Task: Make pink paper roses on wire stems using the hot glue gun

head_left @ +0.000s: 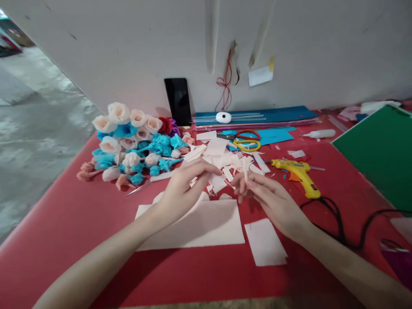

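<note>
A thin pale paper strip (246, 168) stands upright, pinched in the fingertips of the right hand (273, 201), mid-table above a scrap pile (222, 161). The left hand (182, 191) has its fingers drawn together over the scraps; whether it holds one cannot be told. A glue gun (299, 174) and black cord (337, 219) crowd the right. Paper flowers (135, 141) lie far left. The red table (64, 223) lies bare near its left edge.

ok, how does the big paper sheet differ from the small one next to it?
The big sheet is wide and far larger; the small sheet is a narrow upright rectangle. The left hand overlaps the big sheet; the small sheet lies uncovered near the right hand. Both are pale, flat on the red table.
</note>
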Demonstrator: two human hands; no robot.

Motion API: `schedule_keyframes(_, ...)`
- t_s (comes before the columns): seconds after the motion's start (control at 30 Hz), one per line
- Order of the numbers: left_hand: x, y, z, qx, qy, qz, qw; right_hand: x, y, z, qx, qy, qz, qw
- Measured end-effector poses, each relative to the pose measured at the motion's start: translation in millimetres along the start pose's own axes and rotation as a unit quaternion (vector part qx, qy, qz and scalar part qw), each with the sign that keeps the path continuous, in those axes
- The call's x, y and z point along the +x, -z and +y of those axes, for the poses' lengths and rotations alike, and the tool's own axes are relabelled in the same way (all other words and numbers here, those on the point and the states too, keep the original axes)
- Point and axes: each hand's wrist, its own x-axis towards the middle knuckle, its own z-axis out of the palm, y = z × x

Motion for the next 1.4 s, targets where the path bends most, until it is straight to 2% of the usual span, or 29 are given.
schedule_keyframes(0.13,19,-11.0,10,-0.022,-0.006,-0.017,1.000,5,3,-4,-0.057,0.034,0.017,0.998)
schedule_keyframes(0.23,21,-18.3,13,-0.019,-0.010,-0.035,0.999,7,4,-7,-0.093,0.050,0.010,0.994)
schedule_keyframes(0.3,21,-21.1,12,-0.017,-0.016,-0.037,0.999,7,4,-8,-0.105,0.052,0.029,0.993)
schedule_keyframes(0.4,20,-21.3,8,0.010,-0.018,-0.031,0.999,7,5,-8,-0.118,0.053,0.057,0.990)
schedule_keyframes(0.6,23,-17.2,5,0.066,-0.013,-0.013,0.998,6,7,-11,-0.124,0.083,0.043,0.988)
schedule_keyframes(0.7,22,-18.0,9,0.040,-0.011,-0.015,0.999,4,4,-12,-0.135,0.095,0.045,0.985)
schedule_keyframes(0.83,21,-18.9,17,-0.066,0.027,-0.016,0.997,0,2,-13,-0.166,0.134,0.090,0.973)
schedule_keyframes(0.93,21,-19.1,20,-0.073,0.050,-0.104,0.991,-2,2,-13,-0.185,0.161,0.110,0.963)
schedule_keyframes(1.0,22,-19.2,15,-0.019,0.045,-0.183,0.982,-2,4,-13,-0.188,0.177,0.130,0.957)
schedule_keyframes(1.07,25,-18.5,1,0.065,0.025,-0.221,0.973,-1,5,-14,-0.194,0.198,0.164,0.947)
schedule_keyframes(1.1,27,-17.7,-7,0.137,0.018,-0.201,0.970,-1,6,-14,-0.200,0.207,0.178,0.941)
schedule_keyframes(1.2,32,-13.5,-30,0.195,0.042,-0.096,0.975,1,5,-14,-0.221,0.223,0.186,0.931)
schedule_keyframes(1.27,33,-11.1,-32,0.152,0.018,-0.063,0.986,1,3,-14,-0.227,0.221,0.173,0.932)
schedule_keyframes(1.3,32,-10.7,-28,0.106,0.007,-0.080,0.991,0,2,-14,-0.227,0.221,0.167,0.934)
schedule_keyframes(1.37,28,-12.2,-15,-0.060,0.035,-0.102,0.992,-1,0,-15,-0.225,0.219,0.152,0.937)
schedule_keyframes(1.4,25,-14.0,-8,-0.147,0.062,-0.089,0.983,-2,-1,-16,-0.222,0.218,0.145,0.939)
